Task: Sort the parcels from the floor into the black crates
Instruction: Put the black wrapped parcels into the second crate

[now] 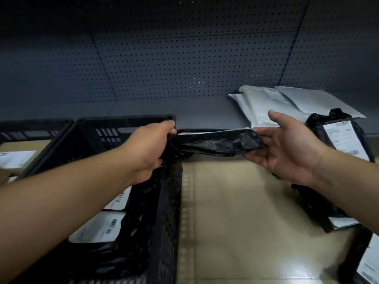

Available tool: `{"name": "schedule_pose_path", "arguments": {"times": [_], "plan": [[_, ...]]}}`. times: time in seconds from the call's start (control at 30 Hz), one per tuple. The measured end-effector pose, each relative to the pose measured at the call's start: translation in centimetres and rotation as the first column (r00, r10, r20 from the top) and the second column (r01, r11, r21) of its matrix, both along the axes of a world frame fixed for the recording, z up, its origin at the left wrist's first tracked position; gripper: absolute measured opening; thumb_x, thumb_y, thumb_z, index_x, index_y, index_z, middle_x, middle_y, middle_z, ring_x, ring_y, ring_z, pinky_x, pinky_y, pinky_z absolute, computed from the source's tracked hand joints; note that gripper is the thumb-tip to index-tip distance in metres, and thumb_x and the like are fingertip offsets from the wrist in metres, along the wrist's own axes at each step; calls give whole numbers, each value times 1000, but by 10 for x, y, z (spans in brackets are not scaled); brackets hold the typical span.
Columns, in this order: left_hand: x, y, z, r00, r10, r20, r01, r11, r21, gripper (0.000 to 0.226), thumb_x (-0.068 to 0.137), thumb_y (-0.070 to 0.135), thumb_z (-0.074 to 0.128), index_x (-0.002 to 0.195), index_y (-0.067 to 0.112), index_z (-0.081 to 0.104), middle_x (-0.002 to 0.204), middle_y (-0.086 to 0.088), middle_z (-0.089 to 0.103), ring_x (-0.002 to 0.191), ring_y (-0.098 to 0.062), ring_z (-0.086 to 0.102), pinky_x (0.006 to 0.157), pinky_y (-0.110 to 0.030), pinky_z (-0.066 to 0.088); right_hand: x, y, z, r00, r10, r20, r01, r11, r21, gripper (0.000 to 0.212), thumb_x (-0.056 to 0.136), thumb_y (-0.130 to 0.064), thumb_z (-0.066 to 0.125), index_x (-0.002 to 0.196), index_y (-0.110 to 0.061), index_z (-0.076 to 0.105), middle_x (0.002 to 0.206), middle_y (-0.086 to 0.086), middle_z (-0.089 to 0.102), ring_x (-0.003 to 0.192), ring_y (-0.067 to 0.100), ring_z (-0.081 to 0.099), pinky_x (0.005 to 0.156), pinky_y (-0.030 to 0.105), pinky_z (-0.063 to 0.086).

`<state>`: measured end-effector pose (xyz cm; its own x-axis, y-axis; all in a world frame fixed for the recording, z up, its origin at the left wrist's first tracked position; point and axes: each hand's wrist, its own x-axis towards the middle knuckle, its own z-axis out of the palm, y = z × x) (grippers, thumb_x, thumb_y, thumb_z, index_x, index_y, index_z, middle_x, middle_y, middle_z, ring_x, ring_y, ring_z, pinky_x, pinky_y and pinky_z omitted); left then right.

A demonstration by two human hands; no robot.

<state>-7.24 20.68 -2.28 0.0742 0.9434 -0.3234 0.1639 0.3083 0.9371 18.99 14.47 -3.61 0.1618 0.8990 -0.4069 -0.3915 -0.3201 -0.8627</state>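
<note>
Head view shows your left hand [150, 148] gripping one end of a black plastic-wrapped parcel [215, 143], held level over the corner of the nearest black crate [164, 201], likely so it can drop inside. Your right hand [287, 148] lies wide, palm up, fingers straight, cradling the other end. More labelled parcels [98, 228] already sit in that crate; white mailers [287, 101] wait on the shelf [194, 115].

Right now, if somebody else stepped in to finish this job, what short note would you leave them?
Left hand grips one end of a crumpled black plastic parcel; right hand, fingers straight, supports the other end.
The parcel hangs beside the black slatted crate, not yet inside.
Done: labelled parcels already lie in that crate.
Left: white mailers and black labelled parcels still wait on the right.
</note>
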Motion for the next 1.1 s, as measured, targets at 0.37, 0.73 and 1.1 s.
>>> {"name": "schedule_pose_path", "arguments": {"times": [0.37, 0.73, 1.1], "plan": [[-96, 34, -27, 985, 173, -14, -171, 980, 99, 21, 86, 8, 72, 73, 22, 62, 60, 4, 66, 54, -12, 62, 55, -28, 56, -115, 47, -8, 911, 19, 412, -31, 999, 22, 16, 89, -12, 70, 100, 0, 69, 98, 19, 75, 71, 25, 73, 69, 37, 62], [-196, 34, -35, 947, 167, -276, -196, 977, -80, 5, 80, 11, 70, 82, 11, 75, 68, -12, 73, 60, -29, 68, 65, -45, 59, -216, 63, -18, 799, 332, 502, -324, 940, -105, 16, 87, -11, 68, 101, -3, 71, 85, 13, 77, 66, 18, 72, 57, 30, 59], [-251, 22, -72, 704, -278, -653, 33, 932, -361, 20, 80, 27, 68, 80, 7, 67, 79, -9, 66, 62, -26, 61, 56, -22, 44, -294, 56, -68, 601, 668, 439, -513, 744, -429, 29, 86, -31, 67, 109, -12, 67, 101, 4, 68, 77, 19, 59, 54, 27, 51]]}}
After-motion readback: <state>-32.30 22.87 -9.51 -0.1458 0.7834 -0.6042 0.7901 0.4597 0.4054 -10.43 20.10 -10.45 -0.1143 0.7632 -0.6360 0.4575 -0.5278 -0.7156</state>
